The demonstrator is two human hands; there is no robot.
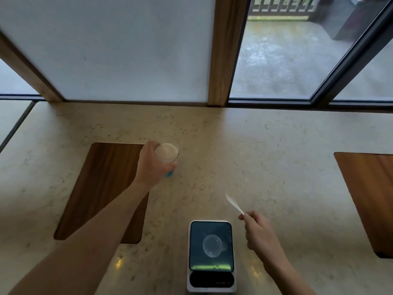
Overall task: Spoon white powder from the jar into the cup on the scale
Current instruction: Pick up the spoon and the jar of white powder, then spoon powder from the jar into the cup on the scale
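Note:
A clear jar (168,153) of white powder, open at the top with a blue patch at its base, stands on the stone counter beyond the scale. My left hand (152,165) is wrapped around its left side. A small clear cup (212,245) sits in the middle of the scale (211,255), close to the front edge of the counter. My right hand (258,232) is just right of the scale and pinches the handle of a white plastic spoon (234,203). The spoon's bowl points up and to the left, above the counter and apart from both jar and cup.
A dark wooden board (100,188) is set into the counter on the left, under my left forearm. A second wooden board (370,199) lies at the right edge. Frosted and clear window panes with wooden posts close off the far side of the counter (255,145).

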